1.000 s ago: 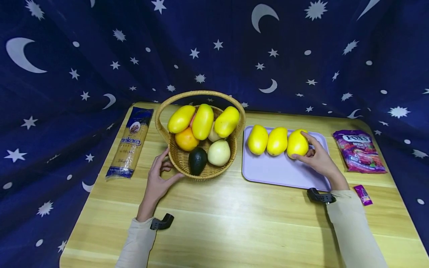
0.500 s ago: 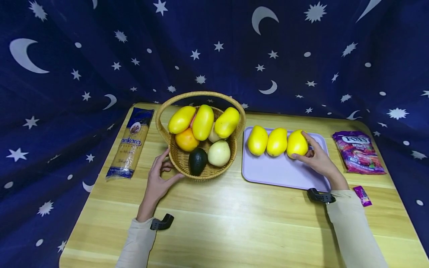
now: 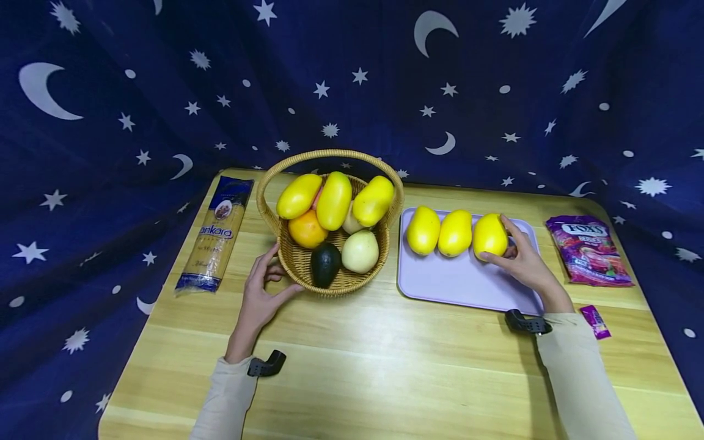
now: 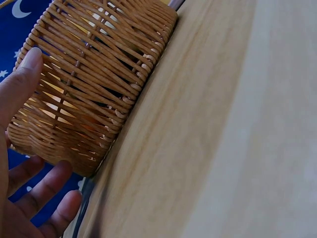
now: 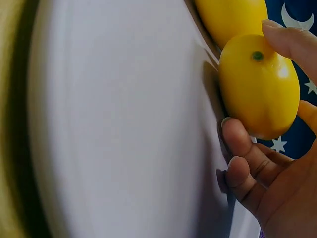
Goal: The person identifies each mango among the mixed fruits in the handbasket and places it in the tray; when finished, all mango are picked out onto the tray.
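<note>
Held item: right-hand yellow fruit (image 3: 491,234), on the lavender tray (image 3: 451,282), toward its far right part.
Right hand (image 3: 522,263): thumb and fingers bent around that fruit, spread to its width; a firm or light hold cannot be told.
Left hand (image 3: 261,298): thumb and forefinger spread wide, touching the near left side of the wicker basket (image 3: 297,261), not wrapped around it.
Tray row: left yellow fruit (image 3: 423,230) and middle yellow fruit (image 3: 454,233) just beside the held one, leaving little room on that side.
Tray room: smooth surface from the row down to the near rim; the right rim runs behind the right hand.
Basket-to-tray edge: narrow; the handle's right side reaches the tray's left rim as seen from the head, contact uncertain; a strip of wood shows nearer the person.
Table (image 3: 407,366): broad wood between the two forearms.
Right margin: purple candy bag (image 3: 590,250) beyond the tray; small purple packet (image 3: 596,321) beside the right sleeve.
Left margin: pasta packet (image 3: 213,237) along the table edge.
Head view only: basket contents, including orange fruit (image 3: 308,230), dark avocado (image 3: 326,265) and pale round fruit (image 3: 360,251).
Left wrist view only: woven outer wall, thumb flat on it; three lower fingers loosely bent, their contact uncertain.
Right wrist view only: green mark (image 5: 257,56) on the held fruit's end.
</note>
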A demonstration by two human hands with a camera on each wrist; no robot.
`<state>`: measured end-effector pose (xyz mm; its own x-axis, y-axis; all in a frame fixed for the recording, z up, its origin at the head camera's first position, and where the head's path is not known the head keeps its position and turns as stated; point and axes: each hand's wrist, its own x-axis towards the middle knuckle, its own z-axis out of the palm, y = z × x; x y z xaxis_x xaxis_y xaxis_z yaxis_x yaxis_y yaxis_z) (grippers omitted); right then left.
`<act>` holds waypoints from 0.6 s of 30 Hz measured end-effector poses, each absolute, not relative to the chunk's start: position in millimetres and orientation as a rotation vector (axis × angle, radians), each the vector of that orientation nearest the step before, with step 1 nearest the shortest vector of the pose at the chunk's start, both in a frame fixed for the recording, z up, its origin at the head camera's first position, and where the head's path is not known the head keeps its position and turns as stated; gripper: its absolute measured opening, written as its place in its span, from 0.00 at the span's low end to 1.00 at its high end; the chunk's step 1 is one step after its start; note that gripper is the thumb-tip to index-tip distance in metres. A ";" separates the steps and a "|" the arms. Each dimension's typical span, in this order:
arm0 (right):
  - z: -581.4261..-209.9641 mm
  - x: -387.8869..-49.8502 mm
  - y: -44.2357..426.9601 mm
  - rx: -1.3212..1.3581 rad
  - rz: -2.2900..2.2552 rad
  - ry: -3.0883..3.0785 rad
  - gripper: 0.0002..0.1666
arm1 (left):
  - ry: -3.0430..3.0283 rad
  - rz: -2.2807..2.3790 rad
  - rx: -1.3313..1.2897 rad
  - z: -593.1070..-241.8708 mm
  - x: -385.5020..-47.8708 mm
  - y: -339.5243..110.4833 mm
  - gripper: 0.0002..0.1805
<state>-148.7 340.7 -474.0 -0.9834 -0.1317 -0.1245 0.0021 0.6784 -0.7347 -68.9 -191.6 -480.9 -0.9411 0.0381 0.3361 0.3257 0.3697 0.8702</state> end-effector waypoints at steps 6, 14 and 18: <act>-474.5 -143.0 344.8 -0.093 -1.211 2.771 0.57 | -2.371 -1.607 -0.315 -481.8 -69.7 -191.9 0.51; -466.0 -125.5 338.9 -0.077 -1.283 3.009 0.53 | -2.375 -1.605 -0.331 -481.6 -70.2 -191.9 0.52; -451.9 -118.4 322.3 -0.179 -1.315 3.132 0.52 | -2.369 -1.595 -0.340 -483.1 -70.5 -192.0 0.52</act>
<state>-118.4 322.3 -451.9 -0.9609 0.0041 0.2768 -0.1947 0.7008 -0.6863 -70.5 -192.0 -483.1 -0.9375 0.0460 0.3448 0.3368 0.3681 0.8667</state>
